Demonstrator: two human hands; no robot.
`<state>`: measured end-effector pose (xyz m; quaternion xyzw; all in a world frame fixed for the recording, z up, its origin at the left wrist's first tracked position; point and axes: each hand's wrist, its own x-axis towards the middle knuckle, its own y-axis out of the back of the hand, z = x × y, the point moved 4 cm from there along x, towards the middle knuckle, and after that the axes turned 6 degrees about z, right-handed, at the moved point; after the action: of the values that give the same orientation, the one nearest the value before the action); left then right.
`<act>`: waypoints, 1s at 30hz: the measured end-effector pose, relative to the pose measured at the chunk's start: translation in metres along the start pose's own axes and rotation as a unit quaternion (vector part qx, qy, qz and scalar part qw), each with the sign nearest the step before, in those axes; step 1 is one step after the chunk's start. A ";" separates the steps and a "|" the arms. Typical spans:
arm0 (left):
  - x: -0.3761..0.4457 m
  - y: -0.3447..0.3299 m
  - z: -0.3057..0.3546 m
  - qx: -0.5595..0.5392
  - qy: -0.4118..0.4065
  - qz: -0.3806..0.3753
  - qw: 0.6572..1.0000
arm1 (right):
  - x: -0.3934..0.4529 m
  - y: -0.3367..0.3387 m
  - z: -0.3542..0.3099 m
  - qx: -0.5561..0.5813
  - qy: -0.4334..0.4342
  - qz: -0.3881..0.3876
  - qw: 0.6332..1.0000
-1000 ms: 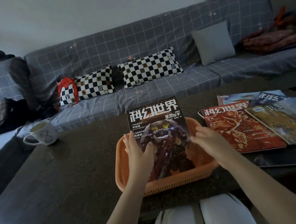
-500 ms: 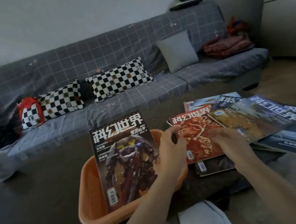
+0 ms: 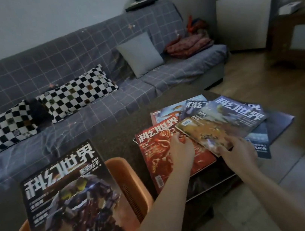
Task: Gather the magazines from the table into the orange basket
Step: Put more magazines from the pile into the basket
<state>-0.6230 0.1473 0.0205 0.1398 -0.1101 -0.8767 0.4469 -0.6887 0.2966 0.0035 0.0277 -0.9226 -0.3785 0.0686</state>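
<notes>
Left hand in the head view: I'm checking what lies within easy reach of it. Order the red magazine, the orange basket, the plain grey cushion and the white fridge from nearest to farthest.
From the left hand:
1. Red magazine, directly under it, touching.
2. Orange basket, on the table to its left.
3. Plain grey cushion, on the sofa beyond the table.
4. White fridge, far right against the back wall.

A dim, cool-toned room lit by soft daylight, with no hard shadows or glare. The white cabinet [image 3: 247, 4] at upper right is the brightest surface; the dark table [image 3: 123, 137] and grey sofa [image 3: 79, 53] sink into murk. Motion blur smears the far right edge, and wide-angle distortion bends the cabinet's lines. Magazine covers [image 3: 174, 147] look grainy and slightly soft.
</notes>
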 end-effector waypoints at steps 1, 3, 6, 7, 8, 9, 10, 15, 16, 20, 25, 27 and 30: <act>0.007 -0.005 0.001 0.005 -0.014 0.006 1.000 | 0.003 -0.004 0.004 -0.006 -0.001 0.000 1.000; 0.025 -0.014 0.005 0.029 -0.046 0.018 0.998 | 0.006 -0.011 0.011 0.005 -0.010 0.000 1.000; 0.052 -0.025 0.008 0.098 -0.070 0.011 0.993 | 0.007 -0.017 0.020 0.052 -0.025 0.031 0.998; 0.059 -0.029 0.009 0.130 -0.075 0.008 0.989 | 0.007 -0.017 0.021 0.060 -0.023 0.040 0.997; 0.066 -0.032 0.009 0.162 -0.083 0.007 0.983 | 0.006 -0.018 0.022 0.063 -0.018 0.046 0.997; 0.072 -0.035 0.010 0.193 -0.091 0.006 0.977 | 0.006 -0.018 0.021 0.061 -0.015 0.048 0.997; 0.077 -0.036 0.010 0.215 -0.094 0.006 0.972 | 0.006 -0.018 0.021 0.059 -0.015 0.047 0.997; 0.078 -0.026 0.010 0.185 -0.081 0.037 0.979 | 0.002 -0.017 0.032 0.159 -0.030 0.046 0.986; 0.075 -0.022 0.011 0.163 -0.072 0.040 0.983 | 0.000 -0.016 0.036 0.188 -0.042 0.044 0.980; 0.057 -0.011 0.012 0.100 -0.020 -0.008 0.995 | -0.008 -0.012 0.044 0.271 -0.081 0.029 0.959; 0.013 0.011 0.007 -0.006 0.083 -0.090 0.992 | -0.029 0.002 0.052 0.316 -0.099 0.034 0.943; -0.003 0.026 0.004 -0.014 0.084 -0.088 0.992 | -0.039 0.005 0.059 0.361 -0.124 0.023 0.924; -0.025 0.051 -0.003 -0.038 0.046 -0.035 0.998 | -0.057 0.009 0.058 0.443 -0.167 -0.002 0.881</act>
<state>-0.5702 0.1381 0.0376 0.1665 -0.0515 -0.8882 0.4252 -0.6407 0.3495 -0.0373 -0.0066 -0.9917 0.0709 -0.1068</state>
